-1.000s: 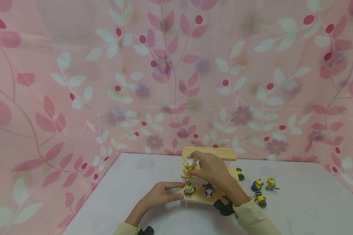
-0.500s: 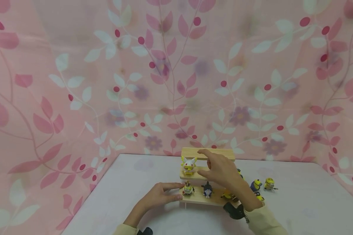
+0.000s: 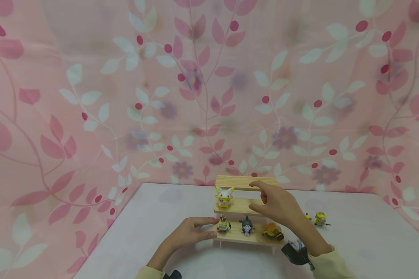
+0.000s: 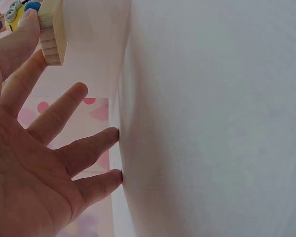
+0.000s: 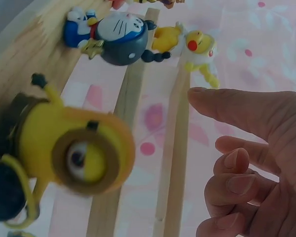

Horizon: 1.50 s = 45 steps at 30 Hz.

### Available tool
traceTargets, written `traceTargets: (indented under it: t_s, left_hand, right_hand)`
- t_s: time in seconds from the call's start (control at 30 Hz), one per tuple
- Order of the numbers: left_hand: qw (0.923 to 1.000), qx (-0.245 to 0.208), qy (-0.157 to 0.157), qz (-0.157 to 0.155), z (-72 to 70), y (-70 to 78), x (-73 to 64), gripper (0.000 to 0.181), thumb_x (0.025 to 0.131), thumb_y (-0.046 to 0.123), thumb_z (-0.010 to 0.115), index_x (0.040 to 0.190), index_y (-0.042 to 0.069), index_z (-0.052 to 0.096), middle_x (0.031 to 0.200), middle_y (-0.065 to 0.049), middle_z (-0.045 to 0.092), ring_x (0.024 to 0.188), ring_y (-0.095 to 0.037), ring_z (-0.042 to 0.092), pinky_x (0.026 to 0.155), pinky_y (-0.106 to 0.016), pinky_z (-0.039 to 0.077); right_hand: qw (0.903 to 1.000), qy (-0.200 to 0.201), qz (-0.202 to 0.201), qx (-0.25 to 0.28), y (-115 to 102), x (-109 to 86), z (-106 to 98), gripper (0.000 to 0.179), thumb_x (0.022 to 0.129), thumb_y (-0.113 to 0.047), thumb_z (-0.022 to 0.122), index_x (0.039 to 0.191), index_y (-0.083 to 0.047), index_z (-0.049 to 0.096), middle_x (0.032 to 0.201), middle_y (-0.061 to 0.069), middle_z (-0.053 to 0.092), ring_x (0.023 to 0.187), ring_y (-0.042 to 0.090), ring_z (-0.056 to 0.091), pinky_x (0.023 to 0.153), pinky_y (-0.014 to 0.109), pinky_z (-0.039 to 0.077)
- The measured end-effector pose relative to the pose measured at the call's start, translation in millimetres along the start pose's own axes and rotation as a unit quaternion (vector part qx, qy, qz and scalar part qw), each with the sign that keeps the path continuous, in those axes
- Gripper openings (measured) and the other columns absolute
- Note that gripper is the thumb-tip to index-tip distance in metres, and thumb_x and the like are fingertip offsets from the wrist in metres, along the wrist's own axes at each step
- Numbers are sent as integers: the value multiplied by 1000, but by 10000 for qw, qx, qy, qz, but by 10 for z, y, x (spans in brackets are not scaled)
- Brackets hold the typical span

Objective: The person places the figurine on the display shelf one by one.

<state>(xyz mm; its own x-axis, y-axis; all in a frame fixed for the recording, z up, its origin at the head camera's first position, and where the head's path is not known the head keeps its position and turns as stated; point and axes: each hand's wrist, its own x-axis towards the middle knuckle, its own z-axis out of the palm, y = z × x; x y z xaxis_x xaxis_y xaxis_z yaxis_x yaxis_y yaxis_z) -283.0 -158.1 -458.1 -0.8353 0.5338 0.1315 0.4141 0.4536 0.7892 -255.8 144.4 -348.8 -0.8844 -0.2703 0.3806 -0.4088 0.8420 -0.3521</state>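
Observation:
A tiered wooden display stand (image 3: 235, 236) stands on the table. Thumb and index finger of my left hand (image 3: 190, 231) grip the left end of its bottom shelf; the other fingers spread loosely. Along that shelf are a minion figurine (image 3: 223, 224), a Doraemon figurine (image 3: 246, 226) with a dark cap and braid, and a one-eyed minion figurine (image 5: 84, 153) at the right. A white-and-yellow Pikachu figurine (image 3: 224, 197) sits at the left of the middle shelf. My right hand (image 3: 281, 207) hovers before that shelf's right part, holding nothing, thumb and index parted.
Beyond my right forearm, a yellow minion figurine (image 3: 320, 219) stands on the white table (image 3: 366, 232); others are partly hidden by the arm. A pink floral cloth (image 3: 209, 97) hangs behind the table.
My right hand let go of the Pikachu figurine on the middle shelf and moved right, uncovering the one-eyed minion figurine. The left hand stayed at the shelf's end.

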Motion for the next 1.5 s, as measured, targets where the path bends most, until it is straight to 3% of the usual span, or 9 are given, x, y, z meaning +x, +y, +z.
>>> traceTargets:
  t_s: [0.57, 0.87, 1.2, 1.5]
  left_hand:
    - [10000, 50, -17, 55, 2, -5, 1, 41, 88, 43, 74, 127, 32, 68, 127, 18, 63, 128, -18, 52, 108, -52, 40]
    - [10000, -34, -19, 42, 4, -7, 1, 41, 87, 42, 75, 127, 32, 69, 126, 18, 63, 128, -18, 52, 108, -52, 40]
    - [10000, -36, -31, -10, 2, -3, 0, 41, 87, 42, 74, 127, 32, 69, 127, 18, 63, 129, -19, 52, 108, -53, 39]
    - [10000, 15, -54, -11, 2, 0, 0, 41, 88, 44, 74, 127, 32, 68, 127, 18, 62, 129, -19, 52, 108, -54, 39]
  right_hand:
    - [9998, 58, -160, 110, 367, -184, -102, 50, 79, -37, 83, 123, -19, 65, 66, -11, 46, 51, 6, 36, 42, 21, 28]
    - [9991, 313, -302, -19, 490, -269, -107, 46, 82, -36, 82, 121, -19, 66, 68, -14, 46, 54, 4, 38, 43, 21, 32]
    - [9994, 207, 22, -288, 597, -359, -133, 50, 81, -37, 82, 124, -18, 65, 66, -11, 44, 53, 6, 36, 43, 21, 28]
    - [9984, 220, 180, -481, 751, -474, -147, 45, 80, -38, 82, 117, -17, 66, 65, -11, 43, 52, 6, 34, 43, 21, 27]
